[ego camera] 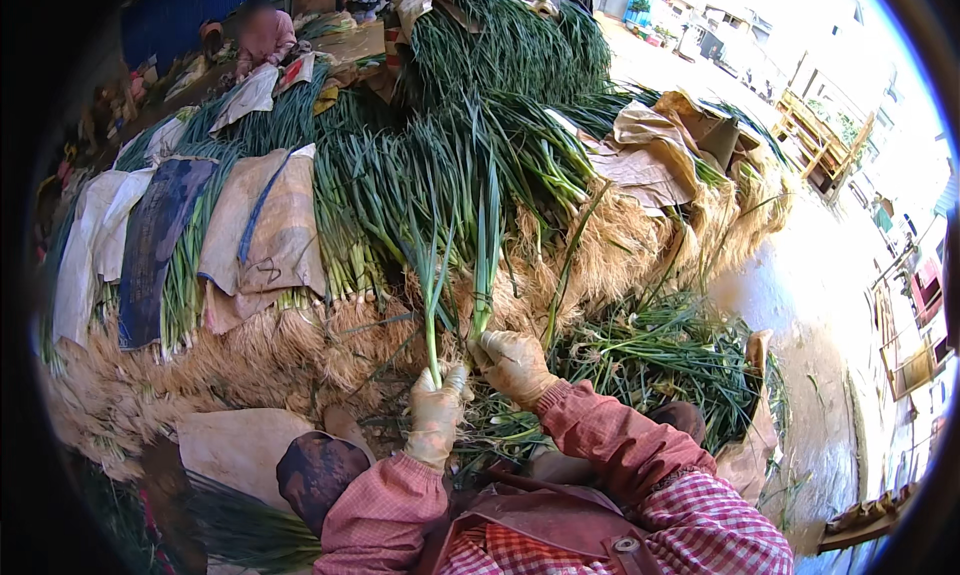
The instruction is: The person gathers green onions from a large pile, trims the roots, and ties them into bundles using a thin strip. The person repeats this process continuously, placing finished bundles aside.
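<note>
My left hand (436, 410), in a pale glove, is closed around the lower stem of a long green onion (430, 327) whose leaves point away from me. Just to its right, my gloved right hand (514, 361) grips another green onion (486, 275) low on its stalk. The roots of both are hidden by my hands. Beyond them rises a big heap of green onions (375, 177), with leaves facing away and tan, stringy roots (615, 234) facing me.
Sacking (281, 222) covers parts of the heap. Loose leaves (660, 350) lie in a pile on my right, beside wet ground (810, 395). More onions (247, 519) rest on a sheet at lower left. Another person (262, 35) sits behind the heap.
</note>
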Action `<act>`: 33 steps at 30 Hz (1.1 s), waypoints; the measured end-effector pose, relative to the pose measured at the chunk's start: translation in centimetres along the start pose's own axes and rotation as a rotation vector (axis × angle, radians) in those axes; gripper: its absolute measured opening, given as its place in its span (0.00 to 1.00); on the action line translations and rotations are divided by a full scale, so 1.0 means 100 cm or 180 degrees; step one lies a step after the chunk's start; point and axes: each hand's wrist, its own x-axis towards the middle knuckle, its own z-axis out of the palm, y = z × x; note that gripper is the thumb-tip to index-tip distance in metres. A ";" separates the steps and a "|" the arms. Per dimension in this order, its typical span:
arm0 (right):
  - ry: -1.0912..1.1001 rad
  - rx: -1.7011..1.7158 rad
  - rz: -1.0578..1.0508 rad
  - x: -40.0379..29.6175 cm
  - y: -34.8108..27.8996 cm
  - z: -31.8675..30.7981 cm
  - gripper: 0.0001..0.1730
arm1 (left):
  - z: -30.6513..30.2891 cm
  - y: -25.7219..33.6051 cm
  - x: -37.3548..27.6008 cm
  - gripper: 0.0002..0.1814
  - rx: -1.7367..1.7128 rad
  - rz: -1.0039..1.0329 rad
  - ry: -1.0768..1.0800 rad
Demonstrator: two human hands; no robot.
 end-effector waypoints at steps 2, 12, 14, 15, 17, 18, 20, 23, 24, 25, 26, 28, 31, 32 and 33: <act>0.0083 0.0399 -0.0383 0.007 -0.021 -0.011 0.08 | -0.005 0.001 0.001 0.09 0.0009 0.0052 0.0144; -0.0570 -0.0001 0.1822 0.061 0.030 -0.049 0.27 | -0.003 -0.021 0.005 0.06 0.0455 0.1152 0.0299; -0.1368 -0.0799 0.1553 0.058 0.026 -0.028 0.37 | 0.001 -0.030 0.012 0.06 0.0759 0.1754 0.0330; -0.1355 -0.0962 0.1374 0.047 0.049 -0.007 0.33 | 0.007 -0.027 0.010 0.06 0.0655 0.1549 0.0225; -0.0761 -0.0613 0.0985 0.039 0.094 0.028 0.22 | 0.011 -0.012 0.001 0.06 0.0522 0.1142 0.0049; -0.0671 -0.1181 0.0589 0.049 0.090 0.024 0.16 | 0.004 -0.007 -0.001 0.06 0.0309 0.0972 0.0023; -0.0928 -0.0510 0.1749 0.078 0.081 -0.003 0.14 | -0.010 0.001 -0.004 0.06 -0.0123 0.0618 -0.0067; 0.0917 -0.0297 0.2693 0.086 0.180 -0.071 0.19 | -0.008 0.027 -0.019 0.05 -0.1579 -0.0015 -0.0393; 0.1909 0.1606 0.2597 0.075 0.199 -0.112 0.19 | -0.013 0.032 -0.019 0.05 -0.1847 -0.0235 -0.0345; 0.2128 0.1172 0.2710 0.051 0.235 -0.152 0.17 | -0.019 0.030 -0.014 0.09 -0.2265 -0.0339 -0.0700; 0.2481 0.1724 0.2924 0.038 0.237 -0.169 0.17 | -0.029 0.032 -0.013 0.09 -0.2448 -0.0514 -0.0705; 0.2412 0.2930 0.3432 0.016 0.196 -0.161 0.19 | -0.041 0.026 -0.010 0.11 -0.2933 -0.0837 -0.0811; -0.0336 0.3978 0.2986 -0.006 0.097 -0.099 0.30 | -0.031 0.017 -0.007 0.13 -0.2829 -0.1294 -0.1093; -0.0745 0.4347 0.2715 -0.013 0.074 -0.068 0.30 | -0.024 0.008 -0.004 0.15 -0.2748 -0.1460 -0.1010; -0.1094 0.4621 0.2543 -0.016 0.050 -0.037 0.27 | -0.025 -0.001 -0.001 0.15 -0.2533 -0.1551 -0.1371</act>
